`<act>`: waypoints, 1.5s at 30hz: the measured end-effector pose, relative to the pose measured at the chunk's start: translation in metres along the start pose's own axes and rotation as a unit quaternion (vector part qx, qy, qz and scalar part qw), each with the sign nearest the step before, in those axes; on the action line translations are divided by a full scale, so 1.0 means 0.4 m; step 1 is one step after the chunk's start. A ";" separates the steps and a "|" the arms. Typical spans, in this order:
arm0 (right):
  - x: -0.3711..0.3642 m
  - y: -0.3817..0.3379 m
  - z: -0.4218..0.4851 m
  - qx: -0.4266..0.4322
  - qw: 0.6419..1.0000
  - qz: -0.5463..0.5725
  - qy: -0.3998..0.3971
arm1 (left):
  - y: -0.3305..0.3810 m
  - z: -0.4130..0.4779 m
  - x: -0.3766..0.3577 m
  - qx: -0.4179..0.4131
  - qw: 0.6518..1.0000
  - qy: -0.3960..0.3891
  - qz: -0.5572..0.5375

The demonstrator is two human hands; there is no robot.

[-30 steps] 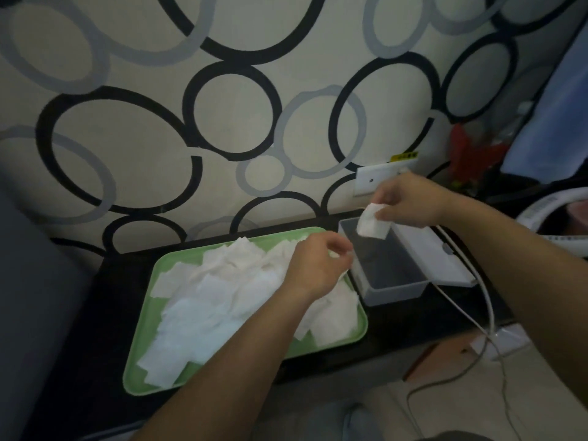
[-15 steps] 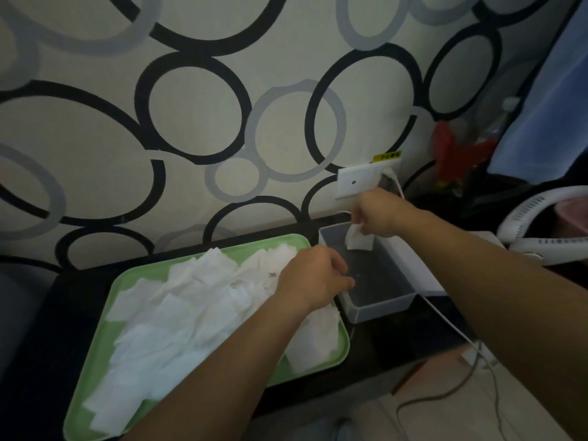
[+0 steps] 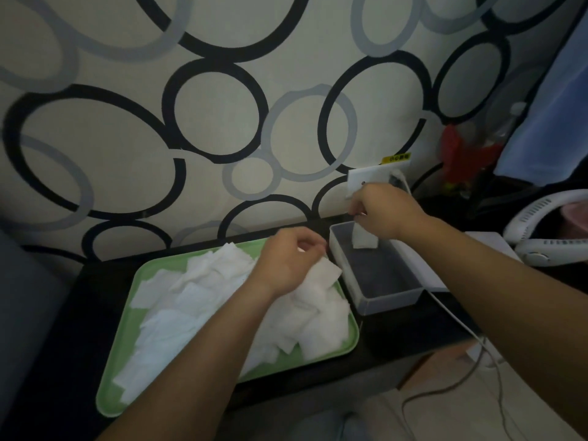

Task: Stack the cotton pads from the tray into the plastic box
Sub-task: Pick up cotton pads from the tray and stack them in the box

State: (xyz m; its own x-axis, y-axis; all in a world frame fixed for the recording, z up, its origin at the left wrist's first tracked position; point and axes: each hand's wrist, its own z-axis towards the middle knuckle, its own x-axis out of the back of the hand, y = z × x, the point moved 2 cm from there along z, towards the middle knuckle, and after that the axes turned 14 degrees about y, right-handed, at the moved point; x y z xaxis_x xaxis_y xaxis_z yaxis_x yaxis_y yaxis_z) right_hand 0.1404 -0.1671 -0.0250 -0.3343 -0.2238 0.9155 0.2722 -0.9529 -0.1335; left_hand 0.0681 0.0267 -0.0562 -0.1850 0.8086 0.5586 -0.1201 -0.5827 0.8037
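A green tray [image 3: 127, 367] on the dark table carries a loose heap of several white cotton pads [image 3: 191, 313]. To its right stands a clear plastic box [image 3: 385, 297] with a dark inside. My right hand [image 3: 385, 211] hovers over the box's far end and pinches one cotton pad [image 3: 362, 240], which hangs upright into the box. My left hand [image 3: 286, 262] is over the tray's right end, fingers curled, pinching another pad [image 3: 327, 272] that juts toward the box.
The box's white lid [image 3: 436, 278] lies open to its right. A wall socket [image 3: 369, 179] with a white cable [image 3: 461, 323] is behind the box. A white fan [image 3: 541, 237] and red object [image 3: 461, 157] stand at the right. The table's front edge is close.
My right hand has carried its pad from above the box's near-left corner down into the far end. My left hand has lifted a pad off the heap. The camera view shifted.
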 end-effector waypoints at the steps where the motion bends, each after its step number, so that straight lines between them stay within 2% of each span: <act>1: 0.012 -0.030 -0.008 0.011 0.998 0.054 -0.006 | -0.010 -0.003 0.033 0.015 0.999 0.023 -0.017; 3: 0.024 -0.106 -0.033 0.042 0.986 0.143 -0.071 | -0.032 -0.015 0.090 0.041 0.997 0.058 -0.038; 4: 0.016 -0.143 -0.047 0.066 0.980 0.151 -0.111 | -0.042 -0.024 0.114 0.051 0.995 0.070 -0.046; 5: 0.003 -0.176 -0.059 0.092 0.977 0.126 -0.145 | -0.053 -0.032 0.132 0.058 0.994 0.079 -0.053; 7: -0.035 -0.215 -0.076 0.145 0.973 0.008 -0.177 | -0.070 -0.047 0.162 0.070 0.991 0.095 -0.068; 9: -0.070 -0.232 -0.090 0.193 0.955 -0.129 -0.185 | -0.083 -0.058 0.185 0.083 0.987 0.107 -0.085; 11: -0.096 -0.232 -0.097 0.195 0.941 -0.200 -0.190 | -0.092 -0.064 0.199 0.092 0.985 0.112 -0.089; 22: -0.114 -0.230 -0.083 0.155 0.953 -0.180 -0.189 | -0.102 -0.062 0.215 0.078 0.986 0.112 -0.093; 25: -0.063 -0.219 -0.077 0.093 0.980 -0.103 -0.141 | -0.108 -0.062 0.215 0.078 0.987 0.107 -0.088; 27: -0.014 -0.208 -0.083 0.015 0.996 0.010 -0.082 | -0.107 -0.064 0.212 0.086 0.987 0.100 -0.087; 28: 0.007 -0.208 -0.093 -0.030 0.993 0.099 -0.058 | -0.103 -0.068 0.211 0.092 0.987 0.093 -0.095; 29: 0.028 -0.214 -0.106 -0.072 0.974 0.208 -0.046 | -0.095 -0.073 0.209 0.097 0.986 0.081 -0.112; 31: 0.061 -0.245 -0.134 -0.130 0.901 0.411 -0.056 | -0.073 -0.085 0.202 0.106 0.977 0.041 -0.181; 32: 0.069 -0.262 -0.148 -0.145 0.869 0.468 -0.069 | -0.059 -0.094 0.199 0.109 0.969 0.021 -0.221; 35: 0.058 -0.293 -0.169 -0.178 0.817 0.544 -0.068 | -0.038 -0.107 0.187 0.126 0.950 0.018 -0.284; 37: 0.046 -0.286 -0.172 -0.188 0.806 0.558 -0.056 | -0.037 -0.111 0.178 0.150 0.942 0.032 -0.300; 40: 0.010 -0.249 -0.186 -0.208 0.818 0.528 -0.089 | -0.047 -0.114 0.174 0.198 0.928 0.062 -0.311; 41: -0.007 -0.235 -0.195 -0.205 0.843 0.488 -0.096 | -0.052 -0.112 0.176 0.211 0.925 0.077 -0.305; 43: -0.041 -0.213 -0.207 -0.149 0.924 0.336 -0.102 | -0.062 -0.109 0.183 0.223 0.924 0.095 -0.296; 44: -0.057 -0.210 -0.214 -0.119 0.947 0.271 -0.126 | -0.065 -0.109 0.186 0.225 0.924 0.097 -0.293; 45: -0.068 -0.212 -0.219 -0.099 0.955 0.232 -0.157 | -0.067 -0.108 0.188 0.225 0.925 0.099 -0.290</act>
State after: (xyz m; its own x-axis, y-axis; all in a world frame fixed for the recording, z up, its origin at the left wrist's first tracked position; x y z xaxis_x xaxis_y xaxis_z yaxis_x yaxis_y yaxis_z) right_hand 0.0473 -0.0980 -0.0717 0.0759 -0.5888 0.8047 0.1386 -0.7929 -0.5933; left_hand 0.0153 0.0998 -0.0447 -0.3972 0.9177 -0.0060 0.1551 0.0736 0.9852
